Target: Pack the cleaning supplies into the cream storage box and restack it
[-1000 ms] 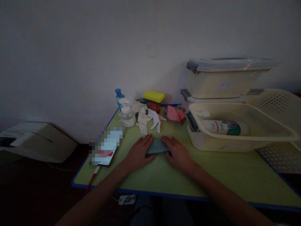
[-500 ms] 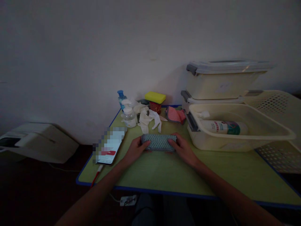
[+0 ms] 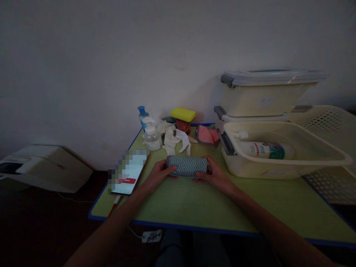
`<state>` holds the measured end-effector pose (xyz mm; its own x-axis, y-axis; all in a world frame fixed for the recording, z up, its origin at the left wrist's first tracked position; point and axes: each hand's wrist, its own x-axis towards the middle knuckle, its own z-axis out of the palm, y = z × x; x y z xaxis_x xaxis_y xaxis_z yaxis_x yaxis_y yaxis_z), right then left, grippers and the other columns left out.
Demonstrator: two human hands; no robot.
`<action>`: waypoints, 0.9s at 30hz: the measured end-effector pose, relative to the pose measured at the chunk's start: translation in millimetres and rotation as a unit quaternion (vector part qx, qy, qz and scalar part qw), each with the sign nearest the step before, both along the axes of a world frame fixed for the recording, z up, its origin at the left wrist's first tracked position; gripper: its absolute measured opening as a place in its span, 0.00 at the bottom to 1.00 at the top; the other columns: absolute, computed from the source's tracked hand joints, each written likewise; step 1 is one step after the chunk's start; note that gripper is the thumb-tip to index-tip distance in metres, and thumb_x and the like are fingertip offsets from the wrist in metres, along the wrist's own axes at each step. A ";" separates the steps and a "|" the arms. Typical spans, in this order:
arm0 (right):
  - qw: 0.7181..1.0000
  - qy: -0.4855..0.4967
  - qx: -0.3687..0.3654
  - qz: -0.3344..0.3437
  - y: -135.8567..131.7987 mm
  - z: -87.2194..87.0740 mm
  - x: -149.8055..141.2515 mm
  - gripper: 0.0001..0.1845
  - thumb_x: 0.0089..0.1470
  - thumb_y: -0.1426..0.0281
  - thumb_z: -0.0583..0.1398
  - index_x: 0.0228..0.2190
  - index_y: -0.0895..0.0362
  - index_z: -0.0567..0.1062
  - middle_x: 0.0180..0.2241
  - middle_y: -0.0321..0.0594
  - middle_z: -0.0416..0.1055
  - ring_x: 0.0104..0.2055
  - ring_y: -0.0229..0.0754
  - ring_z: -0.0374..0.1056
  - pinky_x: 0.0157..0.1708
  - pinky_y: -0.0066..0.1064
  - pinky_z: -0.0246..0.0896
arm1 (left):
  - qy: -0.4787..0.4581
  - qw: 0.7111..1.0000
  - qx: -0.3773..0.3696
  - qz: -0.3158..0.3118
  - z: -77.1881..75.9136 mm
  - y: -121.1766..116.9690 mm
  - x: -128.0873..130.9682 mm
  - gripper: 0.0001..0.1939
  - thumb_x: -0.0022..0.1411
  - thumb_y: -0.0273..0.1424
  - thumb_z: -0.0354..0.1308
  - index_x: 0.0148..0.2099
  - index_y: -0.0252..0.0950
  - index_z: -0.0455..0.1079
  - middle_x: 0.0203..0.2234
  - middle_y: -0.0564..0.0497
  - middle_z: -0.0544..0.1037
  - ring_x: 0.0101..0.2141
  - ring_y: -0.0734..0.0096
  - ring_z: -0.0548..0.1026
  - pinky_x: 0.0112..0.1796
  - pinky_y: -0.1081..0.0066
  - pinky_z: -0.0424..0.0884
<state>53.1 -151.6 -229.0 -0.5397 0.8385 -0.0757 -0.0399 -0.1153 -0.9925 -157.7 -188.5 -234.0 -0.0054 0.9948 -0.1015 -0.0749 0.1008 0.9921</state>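
A folded teal cloth (image 3: 187,165) with a dark checkered edge is held level between my two hands, just above the front half of the table (image 3: 194,207). My left hand (image 3: 161,174) grips its left end, thumb on the near face and fingers behind and beneath. The right end is in my right hand (image 3: 213,173), whose thumb presses the lower near edge. White gloves (image 3: 172,139) lie crumpled beyond the cloth. Farther right rests a pink cloth (image 3: 207,135) with a grey border.
At left lies a phone (image 3: 129,176) with a red cable. Behind it stand a clear pump bottle (image 3: 152,139) and a blue-capped bottle (image 3: 143,116). A yellow sponge (image 3: 183,114) tops a red basket (image 3: 183,127). An open cream bin (image 3: 278,168) holds a white bottle (image 3: 264,150); lidded boxes (image 3: 258,100) stack behind.
My right thumb has slid down from the cloth's face to its lower edge. The cloth sits slightly higher in view, still in both hands.
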 end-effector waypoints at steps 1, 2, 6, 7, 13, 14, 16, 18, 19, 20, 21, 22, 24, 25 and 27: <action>1.000 -0.001 -0.003 -0.002 0.2 0.3 -0.1 0.25 0.38 0.66 0.64 0.35 0.53 0.56 0.30 0.33 0.67 0.25 0.37 0.70 0.26 0.31 0.69 | -0.003 1.000 -0.004 -0.001 -0.3 0.3 -0.4 0.19 0.43 0.36 0.65 0.35 0.29 0.69 0.28 0.50 0.76 0.26 0.73 0.72 0.26 0.73 0.71; 1.000 -0.003 -0.007 -0.005 0.4 0.6 -0.2 0.25 0.38 0.66 0.64 0.35 0.53 0.56 0.30 0.33 0.68 0.25 0.37 0.70 0.25 0.31 0.68 | -0.003 1.000 -0.007 0.000 -0.6 0.5 -0.7 0.19 0.43 0.36 0.65 0.35 0.29 0.69 0.27 0.50 0.76 0.25 0.73 0.72 0.26 0.73 0.71; 1.000 -0.011 -0.020 -0.016 0.9 1.5 0.0 0.25 0.37 0.65 0.64 0.35 0.54 0.57 0.28 0.32 0.70 0.24 0.38 0.71 0.23 0.30 0.67 | 0.001 1.000 -0.016 0.015 -3.1 1.6 -1.8 0.18 0.41 0.35 0.66 0.34 0.29 0.70 0.24 0.51 0.76 0.20 0.76 0.71 0.23 0.73 0.70; 1.000 -0.011 -0.022 -0.016 1.0 1.6 0.2 0.25 0.37 0.65 0.64 0.34 0.54 0.57 0.27 0.32 0.70 0.23 0.38 0.71 0.23 0.30 0.67 | 0.001 1.000 -0.016 0.019 -3.8 1.8 -2.0 0.18 0.41 0.35 0.66 0.33 0.29 0.70 0.24 0.51 0.76 0.20 0.76 0.71 0.23 0.73 0.70; 0.999 0.004 -0.022 -0.025 0.7 1.3 1.3 0.25 0.35 0.66 0.65 0.34 0.53 0.58 0.25 0.30 0.70 0.22 0.37 0.70 0.23 0.30 0.67 | -0.018 0.999 -0.015 0.038 -4.2 2.4 -2.3 0.20 0.37 0.36 0.68 0.32 0.28 0.70 0.24 0.50 0.76 0.24 0.73 0.72 0.25 0.73 0.71; 0.999 0.006 -0.022 -0.026 0.7 1.1 1.4 0.25 0.35 0.66 0.65 0.34 0.53 0.58 0.25 0.30 0.70 0.22 0.37 0.70 0.23 0.30 0.68 | -0.021 0.999 -0.017 0.037 -3.6 2.6 -2.2 0.21 0.37 0.36 0.68 0.33 0.28 0.70 0.25 0.50 0.76 0.24 0.73 0.72 0.25 0.73 0.71; 0.999 0.010 -0.022 -0.028 0.7 0.7 1.3 0.25 0.35 0.65 0.66 0.33 0.53 0.58 0.25 0.30 0.70 0.23 0.38 0.70 0.24 0.31 0.68 | -0.019 0.999 -0.019 0.031 -2.6 2.9 -2.2 0.22 0.37 0.37 0.68 0.33 0.28 0.71 0.25 0.50 0.76 0.25 0.73 0.72 0.26 0.72 0.71; 0.999 0.017 -0.022 -0.034 0.7 0.6 1.2 0.25 0.35 0.65 0.66 0.33 0.53 0.58 0.26 0.31 0.71 0.25 0.38 0.71 0.26 0.32 0.69 | -0.013 0.999 -0.015 0.026 -2.2 3.3 -2.3 0.22 0.38 0.38 0.68 0.34 0.28 0.71 0.26 0.49 0.76 0.25 0.73 0.72 0.26 0.72 0.71; 0.999 0.019 -0.022 -0.037 0.7 0.8 1.1 0.25 0.35 0.65 0.66 0.33 0.54 0.59 0.26 0.31 0.71 0.25 0.38 0.71 0.27 0.32 0.69 | -0.011 1.000 -0.012 0.024 -2.3 3.4 -2.5 0.22 0.38 0.38 0.67 0.35 0.28 0.71 0.27 0.49 0.76 0.26 0.73 0.72 0.26 0.72 0.71; 0.999 0.018 -0.022 -0.038 0.6 1.1 1.0 0.25 0.35 0.65 0.66 0.33 0.54 0.59 0.26 0.31 0.71 0.25 0.38 0.71 0.26 0.32 0.69 | -0.010 1.000 -0.010 0.024 -2.6 3.5 -2.7 0.22 0.39 0.38 0.67 0.35 0.28 0.71 0.27 0.48 0.76 0.26 0.73 0.72 0.26 0.73 0.71; 0.999 0.013 -0.022 -0.038 0.5 1.4 0.9 0.25 0.36 0.65 0.66 0.34 0.54 0.59 0.26 0.32 0.72 0.25 0.38 0.71 0.25 0.31 0.68 | -0.009 1.000 -0.009 0.024 -3.0 3.5 -2.8 0.22 0.39 0.38 0.67 0.36 0.28 0.71 0.28 0.48 0.76 0.26 0.73 0.72 0.26 0.73 0.71; 0.999 0.007 -0.021 -0.036 0.4 1.8 0.9 0.24 0.36 0.65 0.65 0.34 0.54 0.59 0.26 0.32 0.72 0.24 0.38 0.71 0.24 0.29 0.67 | -0.008 1.000 -0.008 0.023 -3.5 3.5 -3.0 0.22 0.40 0.38 0.67 0.36 0.28 0.70 0.28 0.49 0.76 0.26 0.73 0.72 0.26 0.73 0.71; 0.999 -0.004 -0.017 -0.032 0.3 2.3 0.7 0.24 0.37 0.65 0.65 0.34 0.55 0.59 0.26 0.32 0.72 0.23 0.37 0.71 0.22 0.27 0.66 | -0.008 1.000 -0.004 0.021 -4.7 3.3 -3.3 0.21 0.41 0.38 0.66 0.36 0.29 0.70 0.27 0.50 0.76 0.24 0.74 0.72 0.25 0.73 0.71; 0.999 -0.005 -0.015 -0.032 0.3 2.4 0.6 0.24 0.37 0.65 0.65 0.34 0.55 0.59 0.26 0.32 0.72 0.23 0.37 0.71 0.21 0.26 0.65 | -0.008 1.000 -0.001 0.018 -5.4 3.3 -3.5 0.21 0.42 0.38 0.66 0.36 0.29 0.70 0.26 0.50 0.76 0.23 0.74 0.71 0.25 0.73 0.70; 0.999 -0.002 -0.013 -0.035 0.4 2.3 0.3 0.24 0.37 0.65 0.65 0.33 0.55 0.59 0.26 0.32 0.72 0.22 0.36 0.71 0.21 0.26 0.65 | -0.004 1.000 0.003 0.015 -6.5 3.2 -4.0 0.20 0.43 0.38 0.65 0.36 0.29 0.70 0.25 0.50 0.76 0.22 0.75 0.71 0.25 0.73 0.70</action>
